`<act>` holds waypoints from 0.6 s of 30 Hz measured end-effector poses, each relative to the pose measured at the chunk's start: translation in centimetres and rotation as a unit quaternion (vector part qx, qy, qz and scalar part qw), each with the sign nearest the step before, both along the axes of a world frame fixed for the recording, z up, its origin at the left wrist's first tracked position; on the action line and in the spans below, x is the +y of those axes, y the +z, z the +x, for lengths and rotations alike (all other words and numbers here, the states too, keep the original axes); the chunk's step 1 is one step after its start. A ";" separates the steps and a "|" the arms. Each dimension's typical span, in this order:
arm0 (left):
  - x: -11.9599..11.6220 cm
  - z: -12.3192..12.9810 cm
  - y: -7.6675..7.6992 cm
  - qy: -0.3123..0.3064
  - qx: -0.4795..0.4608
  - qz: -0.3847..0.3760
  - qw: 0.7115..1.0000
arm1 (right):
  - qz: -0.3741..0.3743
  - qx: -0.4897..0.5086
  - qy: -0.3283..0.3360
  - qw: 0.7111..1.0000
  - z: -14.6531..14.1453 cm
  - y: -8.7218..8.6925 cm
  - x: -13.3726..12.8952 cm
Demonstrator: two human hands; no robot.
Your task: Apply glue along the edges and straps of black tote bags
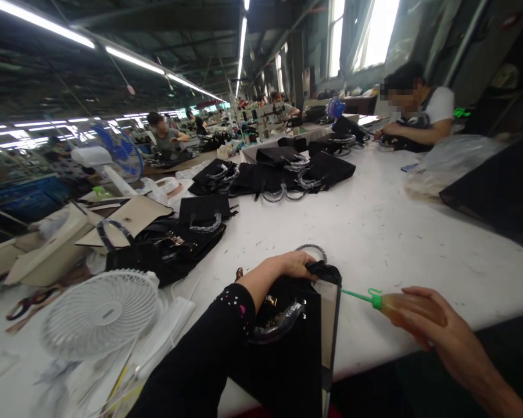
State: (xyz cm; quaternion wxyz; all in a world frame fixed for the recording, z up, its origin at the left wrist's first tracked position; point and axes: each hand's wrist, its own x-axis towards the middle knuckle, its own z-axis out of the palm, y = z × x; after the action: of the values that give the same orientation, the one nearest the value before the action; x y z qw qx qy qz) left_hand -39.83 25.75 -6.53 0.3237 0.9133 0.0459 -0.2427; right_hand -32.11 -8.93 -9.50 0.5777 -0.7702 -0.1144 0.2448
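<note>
A black handbag (287,342) lies at the table's front edge, its opened side with a pale lining facing right. My left hand (298,265) is closed on the bag's far top corner, by a plastic-wrapped handle; its fingertips are partly hidden. Another wrapped handle (279,325) lies across the bag's front beside gold hardware. In my right hand (444,325) is a squeeze bottle (407,307) of amber liquid with a green cap. Its long green nozzle (355,295) points left, the tip at or very near the bag's side edge; contact I cannot tell.
Several black handbags (279,174) lie farther back on the white table (396,232). At left are more black bags (204,212), beige pieces (131,217) and a white fan (102,313). Clear plastic (453,162) lies at right, near a seated co-worker (418,110).
</note>
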 end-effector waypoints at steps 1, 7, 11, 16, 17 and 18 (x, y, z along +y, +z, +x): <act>0.0 -0.1 -0.2 0.002 -0.003 -0.004 1.000 | -0.011 -0.009 -0.001 1.000 0.3 0.0 0.2; -0.2 -0.5 -0.3 0.012 -0.014 -0.016 1.000 | -0.066 -0.089 0.007 0.994 0.8 0.9 1.1; -0.4 -0.6 0.1 0.015 -0.013 -0.016 1.000 | -0.085 -0.143 0.012 0.986 0.5 1.4 1.8; -0.4 -0.5 0.1 0.020 -0.010 -0.013 1.000 | -0.108 -0.189 0.023 0.976 0.6 1.8 2.4; -0.4 -0.5 0.1 0.020 -0.009 -0.013 1.000 | -0.111 -0.193 0.026 0.975 0.7 1.9 2.3; -0.3 -0.4 0.0 0.019 -0.009 -0.014 1.000 | -0.114 -0.193 0.034 0.974 0.7 2.0 2.3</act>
State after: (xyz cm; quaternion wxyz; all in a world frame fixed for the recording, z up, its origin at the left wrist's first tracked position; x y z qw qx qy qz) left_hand -40.26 25.45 -6.57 0.3412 0.9098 0.0571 -0.2292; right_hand -31.39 -6.67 -7.49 0.4447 -0.8593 -0.2211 0.1221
